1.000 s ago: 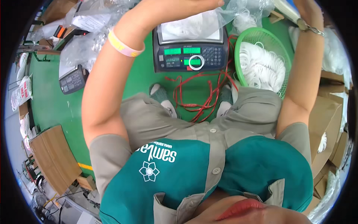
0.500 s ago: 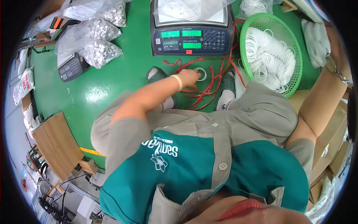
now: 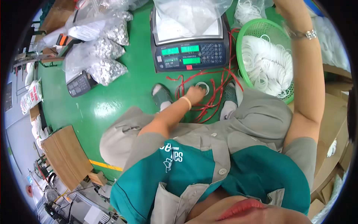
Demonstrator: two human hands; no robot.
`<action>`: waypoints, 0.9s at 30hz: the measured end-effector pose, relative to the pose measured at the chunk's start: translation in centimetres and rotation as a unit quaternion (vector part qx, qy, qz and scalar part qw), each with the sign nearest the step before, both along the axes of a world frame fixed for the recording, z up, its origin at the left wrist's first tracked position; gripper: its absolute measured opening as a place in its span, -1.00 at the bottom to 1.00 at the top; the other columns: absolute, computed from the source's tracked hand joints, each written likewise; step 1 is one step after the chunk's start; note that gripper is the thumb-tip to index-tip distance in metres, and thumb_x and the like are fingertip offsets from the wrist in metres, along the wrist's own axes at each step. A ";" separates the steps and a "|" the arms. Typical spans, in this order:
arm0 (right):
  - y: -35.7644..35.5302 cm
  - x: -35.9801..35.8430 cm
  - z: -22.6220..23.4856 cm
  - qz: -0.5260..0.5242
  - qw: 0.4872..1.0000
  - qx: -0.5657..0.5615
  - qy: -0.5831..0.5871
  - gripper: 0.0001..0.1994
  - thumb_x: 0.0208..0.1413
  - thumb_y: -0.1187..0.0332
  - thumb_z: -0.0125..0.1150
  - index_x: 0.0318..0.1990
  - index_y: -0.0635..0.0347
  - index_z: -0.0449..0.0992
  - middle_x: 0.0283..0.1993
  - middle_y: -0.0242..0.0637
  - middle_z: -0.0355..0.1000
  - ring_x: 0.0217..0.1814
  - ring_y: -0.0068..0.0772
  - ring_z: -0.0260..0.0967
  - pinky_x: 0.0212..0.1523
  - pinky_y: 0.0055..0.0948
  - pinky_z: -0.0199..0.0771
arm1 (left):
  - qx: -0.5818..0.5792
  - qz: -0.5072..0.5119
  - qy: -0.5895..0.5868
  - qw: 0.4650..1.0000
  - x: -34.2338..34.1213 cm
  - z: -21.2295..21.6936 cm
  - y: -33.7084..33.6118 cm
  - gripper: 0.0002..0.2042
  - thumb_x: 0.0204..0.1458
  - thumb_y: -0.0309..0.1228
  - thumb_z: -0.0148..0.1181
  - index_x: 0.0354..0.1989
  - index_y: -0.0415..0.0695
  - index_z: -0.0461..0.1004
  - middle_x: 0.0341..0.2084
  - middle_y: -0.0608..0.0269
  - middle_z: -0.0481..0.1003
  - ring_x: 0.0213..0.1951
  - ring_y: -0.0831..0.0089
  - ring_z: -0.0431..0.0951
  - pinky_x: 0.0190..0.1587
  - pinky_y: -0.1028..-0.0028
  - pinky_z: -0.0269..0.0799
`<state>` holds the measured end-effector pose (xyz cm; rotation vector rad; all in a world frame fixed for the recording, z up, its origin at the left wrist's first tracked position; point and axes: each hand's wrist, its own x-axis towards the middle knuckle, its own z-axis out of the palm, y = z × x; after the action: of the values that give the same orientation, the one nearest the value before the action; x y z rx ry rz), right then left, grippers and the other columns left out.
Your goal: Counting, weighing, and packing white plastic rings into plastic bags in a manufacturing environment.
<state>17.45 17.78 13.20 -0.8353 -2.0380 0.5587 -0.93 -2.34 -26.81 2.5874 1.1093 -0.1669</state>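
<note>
Low over the floor, between my shoes, my left hand [image 3: 197,95] has its fingers curled at the near-left edge of a white ring [image 3: 203,86]. The fingertips are partly hidden. Loose red plastic strings [image 3: 214,99] lie around the ring. My right arm reaches forward past the right side of a green mesh basket [image 3: 244,71] full of white rubber-like loops [image 3: 266,67]. At the top edge, my right hand [image 3: 290,6] is only partly in the picture; its fingers are cut off and blurred. A bag of similar white loops [image 3: 248,12] stands left of it.
A counting scale [image 3: 190,56] with green displays stands ahead, a clear plastic bag [image 3: 192,22] on its pan. At left are bags of small silvery pieces [image 3: 106,71] and a second scale [image 3: 80,85]. Cardboard boxes [image 3: 328,123] crowd my right side.
My right arm has swung from the far right edge inward and forward, alongside the basket. My left hand stays by the white ring. The whole view has shifted slightly.
</note>
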 end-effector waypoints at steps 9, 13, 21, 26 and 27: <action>-7.1 31.3 -31.4 -0.204 0.808 -0.223 -0.505 -0.60 0.02 0.07 -0.05 -0.27 0.29 0.46 -0.21 -0.02 0.40 -0.14 -0.06 0.34 -0.15 -0.20 0.30 | 0.013 0.002 -0.395 0.919 4.5 23.9 11.6 -0.82 -0.05 -0.44 -0.03 -0.29 -0.13 0.46 -0.44 0.07 0.44 -0.30 0.12 0.41 -0.23 0.26 0.34; -14.8 25.5 -37.9 -0.289 0.709 -0.478 -0.430 -0.28 -0.37 -0.03 0.29 -0.09 0.35 0.32 -0.06 0.05 0.33 -0.01 0.01 0.27 -0.03 -0.24 0.27 | 0.152 0.174 -0.358 0.905 -0.2 36.0 15.8 -0.76 -0.05 -0.59 -0.02 -0.17 -0.22 0.42 -0.28 0.32 0.47 -0.39 0.56 0.38 -0.33 0.61 0.26; -13.6 21.0 -37.3 -0.373 0.621 -0.490 -0.485 -0.60 -0.12 0.17 -0.02 -0.17 0.24 0.44 -0.05 -0.05 0.35 -0.04 0.04 0.31 -0.10 -0.08 0.30 | 0.235 0.160 -0.202 0.937 -2.7 40.7 17.8 -0.67 -0.03 -0.39 0.01 -0.08 -0.25 0.34 -0.20 -0.04 0.39 -0.20 0.05 0.41 -0.20 0.31 0.32; -12.9 24.7 -36.0 -0.378 0.773 -0.373 -0.348 -0.69 -0.19 0.26 0.01 -0.32 0.31 0.45 -0.29 0.10 0.39 -0.18 0.06 0.33 -0.18 -0.22 0.32 | 0.095 0.280 -0.144 0.944 -2.5 46.0 9.2 -0.57 -0.10 -0.45 0.11 0.02 -0.15 0.28 -0.07 -0.02 0.31 -0.16 0.08 0.40 -0.17 0.28 0.32; -12.8 27.0 -36.5 -0.389 0.792 -0.350 -0.315 -0.70 -0.20 0.27 0.03 -0.34 0.32 0.44 -0.30 0.09 0.39 -0.20 0.05 0.34 -0.20 -0.23 0.33 | 0.154 0.209 -0.200 0.945 -4.5 44.4 8.3 -0.67 -0.07 -0.50 0.06 -0.07 -0.20 0.35 -0.18 0.16 0.38 -0.28 0.33 0.37 -0.26 0.46 0.27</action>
<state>44.46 5.00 -23.33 -2.4355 -1.7350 0.5872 -5.40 5.98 17.63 2.3943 1.5750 0.6458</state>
